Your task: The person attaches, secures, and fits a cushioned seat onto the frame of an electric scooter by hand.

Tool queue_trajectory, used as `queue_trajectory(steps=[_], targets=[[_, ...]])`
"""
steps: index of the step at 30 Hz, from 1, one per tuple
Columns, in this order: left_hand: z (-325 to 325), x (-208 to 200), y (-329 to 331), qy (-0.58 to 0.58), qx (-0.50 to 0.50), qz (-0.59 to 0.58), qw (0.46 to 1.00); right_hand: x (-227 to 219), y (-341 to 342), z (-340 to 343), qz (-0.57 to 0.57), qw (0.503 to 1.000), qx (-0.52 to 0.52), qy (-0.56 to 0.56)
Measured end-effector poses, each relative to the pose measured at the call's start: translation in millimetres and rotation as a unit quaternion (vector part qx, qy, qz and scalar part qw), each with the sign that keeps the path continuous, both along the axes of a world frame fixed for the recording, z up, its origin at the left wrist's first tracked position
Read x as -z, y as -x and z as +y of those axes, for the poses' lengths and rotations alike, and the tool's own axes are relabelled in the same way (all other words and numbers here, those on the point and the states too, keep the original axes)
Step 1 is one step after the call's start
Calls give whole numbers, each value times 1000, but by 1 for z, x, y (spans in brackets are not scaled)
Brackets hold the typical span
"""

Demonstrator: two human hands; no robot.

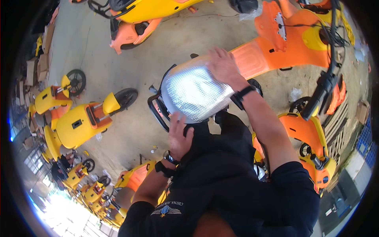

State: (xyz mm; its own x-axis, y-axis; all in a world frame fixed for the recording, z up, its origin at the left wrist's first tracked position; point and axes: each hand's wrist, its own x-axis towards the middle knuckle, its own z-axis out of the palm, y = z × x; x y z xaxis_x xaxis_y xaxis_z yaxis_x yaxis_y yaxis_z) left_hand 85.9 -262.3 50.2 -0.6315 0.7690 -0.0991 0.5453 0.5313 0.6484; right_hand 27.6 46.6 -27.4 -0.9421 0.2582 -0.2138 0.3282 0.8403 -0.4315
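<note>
Head camera: a shiny silver, dimpled cover [193, 94] tops the rear of an orange scooter [298, 53], glare washing out its middle; what lies beneath is hidden. The right hand [226, 68] lies flat toward the scooter's front, gripping nothing; the left hand [180, 137], open, is nearer its tail, contact unclear.

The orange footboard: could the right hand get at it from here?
Probably yes: the right hand is at the edge of the silver seat nearest the footboard, and nothing visible stands between.
</note>
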Motion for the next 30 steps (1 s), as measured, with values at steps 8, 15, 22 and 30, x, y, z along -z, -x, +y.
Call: queue_trajectory(steps=[8, 15, 22, 30], targets=[[40, 70, 89, 45, -396, -100, 912, -17, -168, -17, 22, 953, 199, 226], [16, 72, 121, -98, -471, -429, 765, -31, -216, -47, -36, 908, 279, 311], [78, -68, 107, -51, -317, -378, 869, -75, -213, -33, 135, 880, 284, 355], [189, -111, 117, -141, -31, -351, 925, -112, -176, -6, 270, 853, 278, 350]])
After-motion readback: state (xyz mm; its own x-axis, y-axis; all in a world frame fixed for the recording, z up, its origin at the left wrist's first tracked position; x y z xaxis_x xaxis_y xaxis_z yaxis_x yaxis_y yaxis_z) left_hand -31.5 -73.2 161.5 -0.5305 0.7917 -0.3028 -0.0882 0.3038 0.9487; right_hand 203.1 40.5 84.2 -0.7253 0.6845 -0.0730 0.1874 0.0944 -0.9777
